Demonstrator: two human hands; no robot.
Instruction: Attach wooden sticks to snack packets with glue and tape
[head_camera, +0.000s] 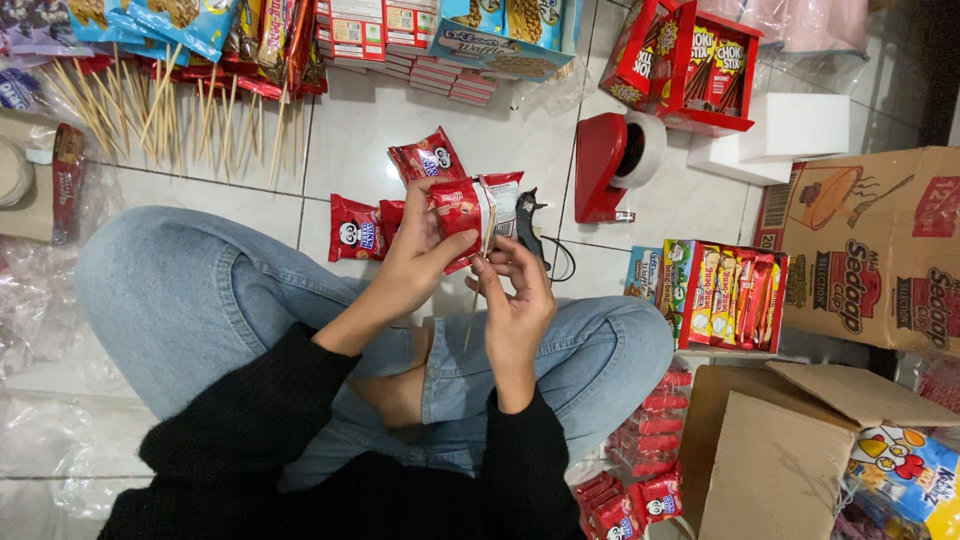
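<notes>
1. The person sat cross-legged on the tiled floor (400, 130), in blue jeans and black sleeves, with both hands raised in front of the knees.
2. The left hand (415, 262) held a small red snack packet (462, 212) – its fingers were closed around the left edge of the packet, with the thumb pressed on the front.
3. The right hand (515, 300) was just beside the packet, at its lower right corner; its fingers were pinched on a thin wooden stick (473, 315), which ran from the packet down between the two hands.
4. The packet was in the air, above the floor and between the knees, and its top end showed a white side.
5. Three similar red packets (358, 228) lay on the floor just behind the hands.
6. A red tape dispenser (610, 165) with a white roll stood to the right of them, and a black glue gun (530, 225) lay near the right hand.
7. A bundle of wooden skewers (170, 115) lay well apart – at the upper left.
8. An open red box of snack bars (725, 295) stood near the right knee, beside a brown carton (880, 250).
</notes>
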